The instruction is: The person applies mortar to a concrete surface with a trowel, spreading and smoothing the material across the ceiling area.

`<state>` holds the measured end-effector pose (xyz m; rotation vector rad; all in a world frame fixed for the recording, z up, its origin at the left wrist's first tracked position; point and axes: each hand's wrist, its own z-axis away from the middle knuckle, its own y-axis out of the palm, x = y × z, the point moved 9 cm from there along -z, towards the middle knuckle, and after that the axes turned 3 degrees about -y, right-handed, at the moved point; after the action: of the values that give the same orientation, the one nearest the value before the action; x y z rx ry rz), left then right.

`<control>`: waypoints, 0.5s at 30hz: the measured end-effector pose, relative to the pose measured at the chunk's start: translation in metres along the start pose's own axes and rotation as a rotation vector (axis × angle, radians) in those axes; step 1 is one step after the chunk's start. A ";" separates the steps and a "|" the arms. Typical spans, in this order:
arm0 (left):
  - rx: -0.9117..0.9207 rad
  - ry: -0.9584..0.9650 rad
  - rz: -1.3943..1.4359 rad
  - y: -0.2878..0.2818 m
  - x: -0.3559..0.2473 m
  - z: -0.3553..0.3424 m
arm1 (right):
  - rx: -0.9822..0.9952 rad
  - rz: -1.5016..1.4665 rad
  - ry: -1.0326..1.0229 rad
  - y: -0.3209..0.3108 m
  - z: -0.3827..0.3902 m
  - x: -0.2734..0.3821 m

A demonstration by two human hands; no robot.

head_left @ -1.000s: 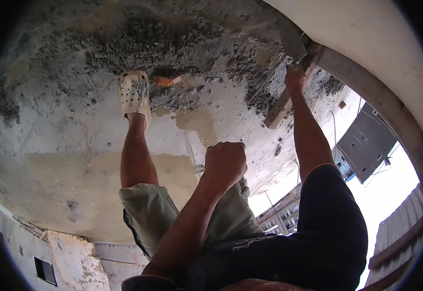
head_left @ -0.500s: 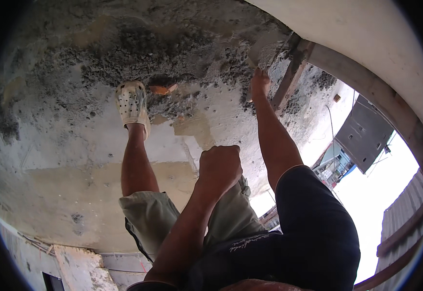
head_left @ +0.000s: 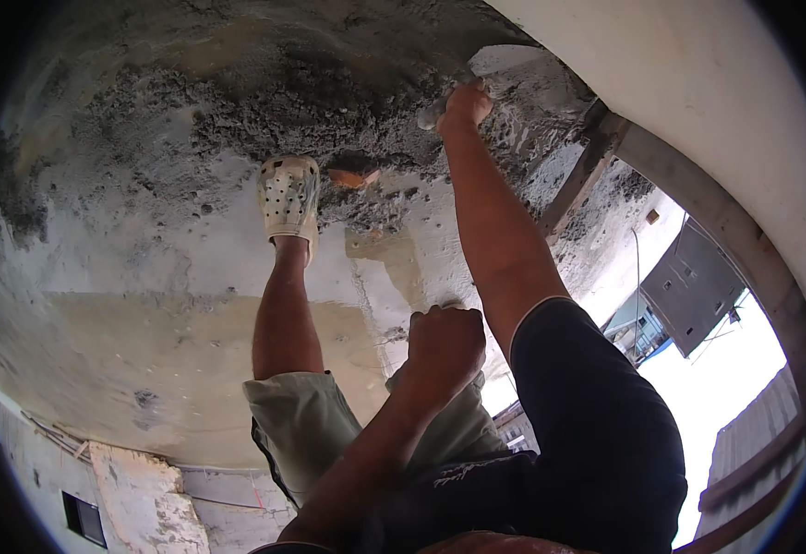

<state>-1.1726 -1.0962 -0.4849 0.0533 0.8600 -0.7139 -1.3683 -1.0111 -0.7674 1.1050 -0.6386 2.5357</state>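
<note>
My right hand (head_left: 466, 103) is closed round the handle of a trowel (head_left: 506, 60), with the arm stretched far forward. The pale flat blade lies against rough grey mortar (head_left: 329, 115), and the rounded handle end shows left of the hand. My left hand (head_left: 445, 349) is a fist with its back upward, held low over my right leg; nothing sticks out of it, and its palm side is hidden. Between and left of the arms, a pale clog (head_left: 289, 198) with holes is on my left foot. An orange brick piece (head_left: 352, 177) lies in the mortar beside it.
A wooden post (head_left: 583, 175) and a curved beam (head_left: 698, 180) border the work surface on the right, under a pale wall (head_left: 680, 74). Beyond is a bright opening with a dark panel (head_left: 692, 286). Damp, smoother floor (head_left: 200, 360) spreads at left.
My right hand has swept the trowel left and farther away over the mortar, its blade now tilted and brighter. The view has shifted, so the clog and brick piece appear farther right.
</note>
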 end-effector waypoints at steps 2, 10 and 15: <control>0.056 -0.012 0.019 0.002 -0.002 -0.003 | 0.029 0.012 0.025 0.015 0.028 0.000; 0.130 0.005 0.135 0.016 0.000 0.005 | 0.646 0.820 -0.278 -0.038 0.098 0.017; 0.149 0.063 0.215 0.007 -0.010 0.003 | 0.601 1.536 -0.977 -0.013 0.052 0.087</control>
<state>-1.1703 -1.0866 -0.4775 0.2980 0.8451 -0.5752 -1.3879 -1.0184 -0.6673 3.0713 -1.3776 3.2043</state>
